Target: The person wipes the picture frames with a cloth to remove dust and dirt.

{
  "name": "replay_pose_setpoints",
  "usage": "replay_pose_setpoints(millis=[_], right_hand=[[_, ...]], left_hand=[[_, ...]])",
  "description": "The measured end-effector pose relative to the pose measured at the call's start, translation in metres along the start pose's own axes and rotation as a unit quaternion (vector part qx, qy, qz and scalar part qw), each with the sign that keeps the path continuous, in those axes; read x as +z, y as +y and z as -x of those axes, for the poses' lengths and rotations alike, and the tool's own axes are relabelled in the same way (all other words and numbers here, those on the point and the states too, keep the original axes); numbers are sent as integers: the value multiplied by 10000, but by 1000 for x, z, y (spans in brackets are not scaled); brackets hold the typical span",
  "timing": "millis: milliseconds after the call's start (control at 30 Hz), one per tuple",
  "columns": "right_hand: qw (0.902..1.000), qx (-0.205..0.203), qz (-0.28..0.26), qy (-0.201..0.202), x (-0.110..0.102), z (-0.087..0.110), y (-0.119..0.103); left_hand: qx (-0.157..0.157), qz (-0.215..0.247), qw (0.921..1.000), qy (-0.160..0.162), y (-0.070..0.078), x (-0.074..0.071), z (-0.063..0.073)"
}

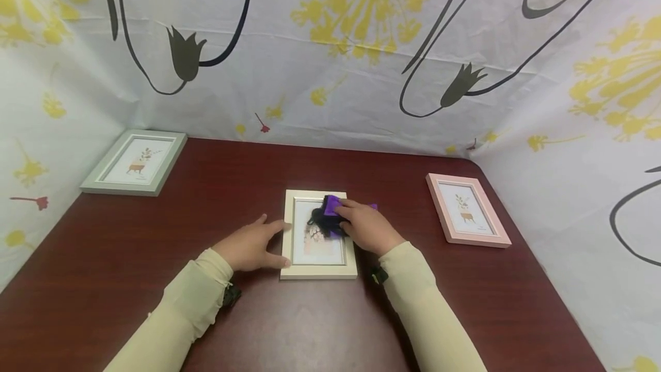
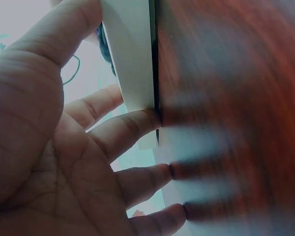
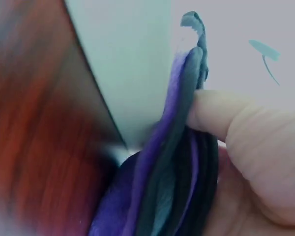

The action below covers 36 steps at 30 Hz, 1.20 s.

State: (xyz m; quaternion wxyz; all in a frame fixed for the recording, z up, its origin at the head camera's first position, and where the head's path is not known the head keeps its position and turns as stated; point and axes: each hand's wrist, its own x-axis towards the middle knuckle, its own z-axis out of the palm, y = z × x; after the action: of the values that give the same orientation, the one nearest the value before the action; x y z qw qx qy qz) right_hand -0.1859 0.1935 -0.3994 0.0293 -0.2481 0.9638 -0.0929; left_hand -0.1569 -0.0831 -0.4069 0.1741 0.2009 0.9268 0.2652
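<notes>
A cream picture frame (image 1: 318, 272) lies flat on the dark red-brown table, glass side up. My left hand (image 1: 251, 245) spreads its fingers along the frame's left side, thumb near the lower left corner; in the left wrist view the fingertips (image 2: 150, 118) meet the frame's edge and the tabletop. My right hand (image 1: 369, 225) holds a folded purple and black cloth (image 1: 333, 205) on the upper right of the glass. Layers of the cloth (image 3: 174, 108) show beside the thumb in the right wrist view. The cloth and hand cover part of the picture.
A grey-green picture frame (image 1: 155, 182) lies at the table's back left corner. A pink picture frame (image 1: 480, 239) lies toward the right edge. Patterned white sheeting (image 1: 330, 113) with yellow and grey flowers hangs behind the table (image 1: 232, 182) and at both sides.
</notes>
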Motion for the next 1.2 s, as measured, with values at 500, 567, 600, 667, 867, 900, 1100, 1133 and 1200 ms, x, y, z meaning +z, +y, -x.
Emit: replay_pose_setpoints(millis=[500,567,600,667,867,900,1100,1133,1200], right_hand=[[9989,-27,-247,-386,-2,-1,-2],[9990,-197,-250,-321,-4,2,-5],[9989,-231,-248,-327,-6,3,-7],[9988,-223,-227,-385,-9,6,-11],[9969,-224,-289,-703,-15,14,-19],[9964,-277,-304,-737,-16,15,-18],[9949,-703,-442,-580,-20,20,-10],[9949,-749,-464,-496,-21,21,-9],[9948,-822,-519,-319,-25,23,-8]], left_hand=[[2,85,10000,32,-2,4,1],[4,99,9999,19,-2,3,1],[7,106,9999,14,-2,3,1],[6,105,9999,21,-1,2,1],[-8,78,10000,12,-1,2,-1],[-13,75,10000,8,-1,2,-1],[-29,39,10000,55,-1,2,-2],[-26,32,10000,75,-2,2,-2],[-13,18,9999,116,-2,3,-3]])
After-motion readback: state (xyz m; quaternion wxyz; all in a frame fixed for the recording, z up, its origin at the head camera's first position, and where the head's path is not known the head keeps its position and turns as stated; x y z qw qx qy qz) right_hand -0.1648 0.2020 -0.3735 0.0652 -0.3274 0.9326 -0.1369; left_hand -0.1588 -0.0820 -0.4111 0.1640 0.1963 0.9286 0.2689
